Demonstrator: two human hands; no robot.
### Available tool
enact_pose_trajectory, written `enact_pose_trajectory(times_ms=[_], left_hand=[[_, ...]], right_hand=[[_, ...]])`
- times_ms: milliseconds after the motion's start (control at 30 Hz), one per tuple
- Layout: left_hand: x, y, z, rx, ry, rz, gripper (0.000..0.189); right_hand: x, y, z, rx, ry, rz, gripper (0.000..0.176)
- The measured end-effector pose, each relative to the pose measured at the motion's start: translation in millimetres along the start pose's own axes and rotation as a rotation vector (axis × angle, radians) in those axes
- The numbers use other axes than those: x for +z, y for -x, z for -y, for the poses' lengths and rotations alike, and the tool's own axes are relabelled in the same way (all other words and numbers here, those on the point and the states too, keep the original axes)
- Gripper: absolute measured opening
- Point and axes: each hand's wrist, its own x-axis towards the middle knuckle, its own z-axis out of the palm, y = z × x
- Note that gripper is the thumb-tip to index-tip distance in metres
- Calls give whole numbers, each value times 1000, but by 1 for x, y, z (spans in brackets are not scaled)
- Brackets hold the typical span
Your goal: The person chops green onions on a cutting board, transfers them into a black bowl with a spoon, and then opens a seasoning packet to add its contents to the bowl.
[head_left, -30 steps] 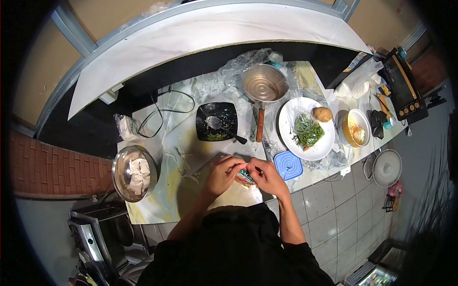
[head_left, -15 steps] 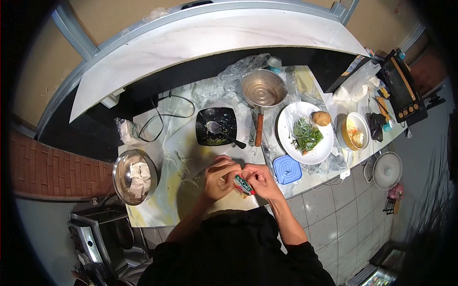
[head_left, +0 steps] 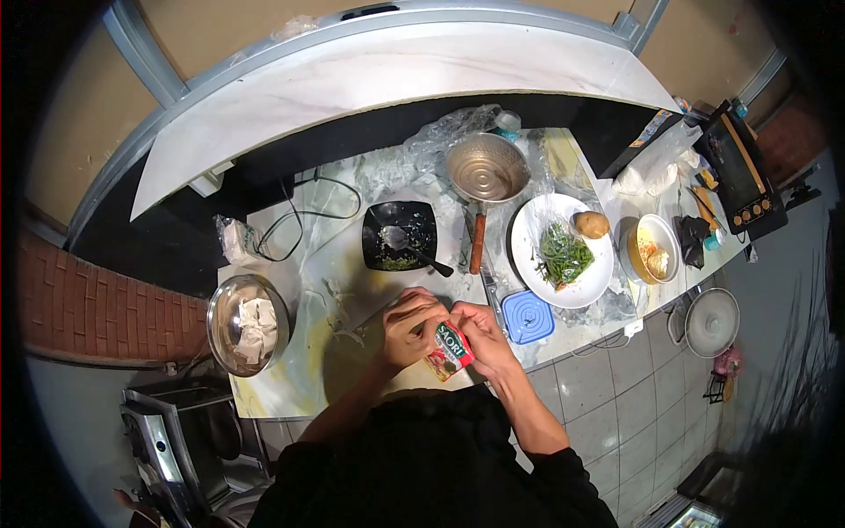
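Between my two hands is a small red and green sachet (head_left: 451,350) labelled SAORI, held over the table's near edge. My left hand (head_left: 410,327) grips its left upper side with curled fingers. On the other side, my right hand (head_left: 484,333) pinches the upper right edge. Just beyond the hands sits a square black bowl (head_left: 400,236) with bits of chopped food in it. A spoon (head_left: 421,252) with a black handle rests in that bowl, its handle over the rim toward me. A blue square lid (head_left: 527,317) lies right of my right hand.
A saucepan (head_left: 487,169) with a wooden handle stands at the back. A white plate (head_left: 521,231) holds greens, with a potato (head_left: 592,225) on it. Farther right is a yellow-sided bowl (head_left: 635,255). At left are a glass bowl (head_left: 214,308) of white pieces and a cable (head_left: 327,213).
The sachet has turned so more of its front and label shows. My hands stay close together at its upper edge, with only a slight shift.
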Motion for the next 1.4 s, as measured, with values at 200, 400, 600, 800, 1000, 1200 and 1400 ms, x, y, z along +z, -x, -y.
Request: enact_pose_trajectory(times_ms=[200, 400, 600, 800, 1000, 1200, 1400], left_hand=[[3, 20, 15, -674, 601, 264, 9], [-2, 35, 30, -708, 498, 353, 9], [10, 45, 40, -820, 723, 93, 9], [20, 43, 37, -932, 864, -118, 12], [25, 36, 28, -944, 868, -81, 15], [26, 33, 48, -749, 363, 138, 14], [38, 8, 40, -574, 390, 235, 19]], right_hand=[[-22, 0, 20, -257, 691, 80, 12], [-46, -4, 13, -281, 1026, -225, 18], [-77, -26, -35, -121, 1771, -651, 25], [-85, -29, -43, -99, 1797, -628, 30], [-85, 8, -25, 15, 1489, -593, 32], [-65, 70, 21, 202, 700, -578, 29], [-28, 84, 31, 152, 320, -414, 32]])
